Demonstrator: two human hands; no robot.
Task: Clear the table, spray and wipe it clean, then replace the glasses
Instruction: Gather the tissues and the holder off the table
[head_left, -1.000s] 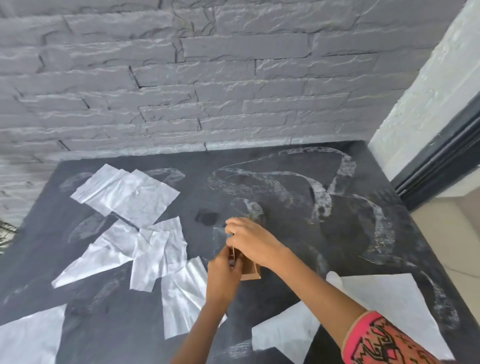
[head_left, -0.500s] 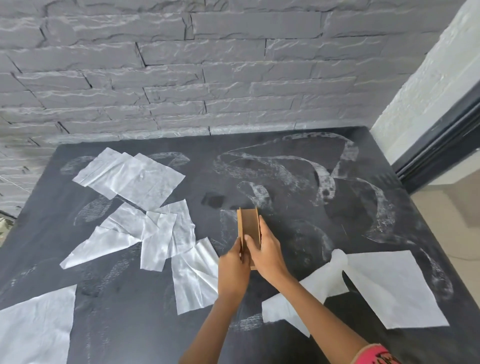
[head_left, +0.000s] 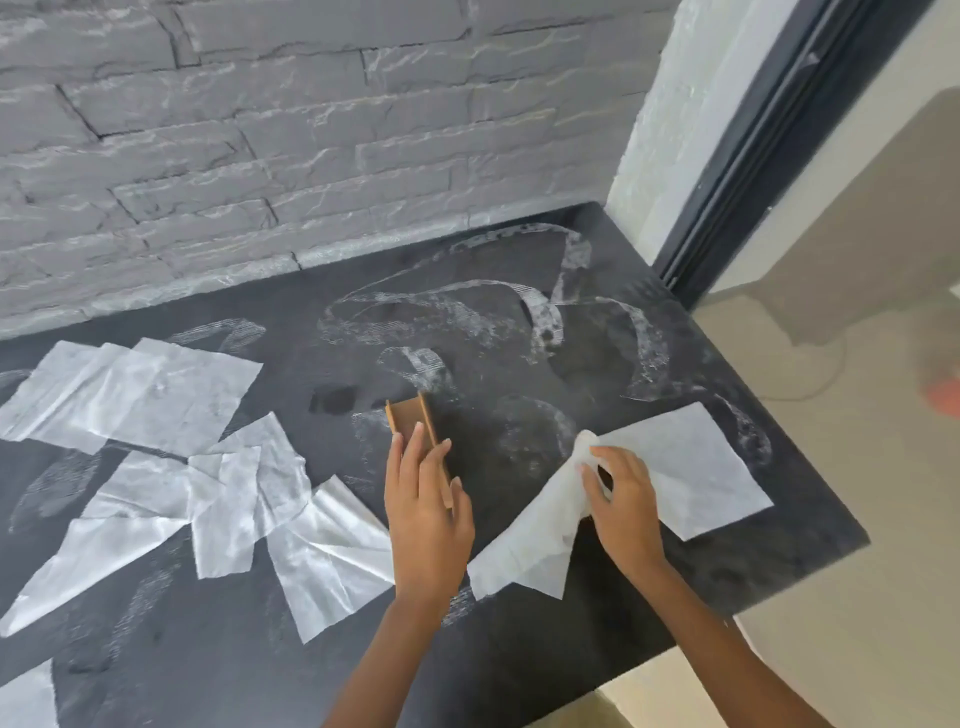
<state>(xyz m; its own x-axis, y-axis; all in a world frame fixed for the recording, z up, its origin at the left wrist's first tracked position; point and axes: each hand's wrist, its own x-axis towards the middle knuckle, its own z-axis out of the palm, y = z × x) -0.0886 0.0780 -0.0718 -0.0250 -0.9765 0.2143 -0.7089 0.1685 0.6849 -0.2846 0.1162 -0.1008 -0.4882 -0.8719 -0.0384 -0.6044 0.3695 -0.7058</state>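
A black table (head_left: 597, 364) carries whitish smear marks across its middle and right. My left hand (head_left: 426, 514) holds a small brown block (head_left: 410, 418) upright on the tabletop, fingers laid along its side. To its right, my right hand (head_left: 621, 499) pinches the bunched edge of a white paper sheet (head_left: 691, 467) that lies flat near the table's right edge. No glasses are in view.
Several crumpled white paper sheets (head_left: 156, 395) lie over the left half of the table. A grey brick wall (head_left: 311, 130) runs along the back edge. The right edge drops to a beige floor (head_left: 857, 493) by a dark door frame (head_left: 753, 145).
Both hands were together on the brown block. My right hand has left it and moved right to take hold of the white paper sheet. The view has shifted to the right.
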